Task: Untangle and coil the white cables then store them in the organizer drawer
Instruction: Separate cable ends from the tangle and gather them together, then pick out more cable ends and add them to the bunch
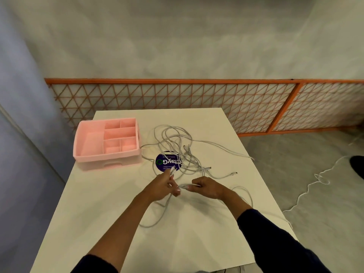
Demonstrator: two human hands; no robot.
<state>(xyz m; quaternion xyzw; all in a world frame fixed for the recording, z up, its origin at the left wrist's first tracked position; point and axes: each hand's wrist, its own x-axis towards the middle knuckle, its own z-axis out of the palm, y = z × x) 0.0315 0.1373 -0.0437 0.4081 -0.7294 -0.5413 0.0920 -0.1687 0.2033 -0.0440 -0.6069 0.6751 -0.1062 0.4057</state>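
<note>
A tangle of white cables point(178, 146) lies spread over the middle of the white table point(102, 209). My left hand point(164, 184) pinches a cable strand near a plug end, just in front of the tangle. My right hand point(206, 187) grips a cable strand next to it, fingers curled round it. Loops of cable trail below and to the right of both hands. The pink organizer point(107, 141) stands at the table's far left, its top compartments open upward and its front drawer closed.
A round blue sticker point(167, 162) lies on the table under the tangle. An orange lattice fence point(197, 103) runs behind the table. Another white cable point(315, 186) snakes over the grey floor at the right, near a dark shoe point(357, 164).
</note>
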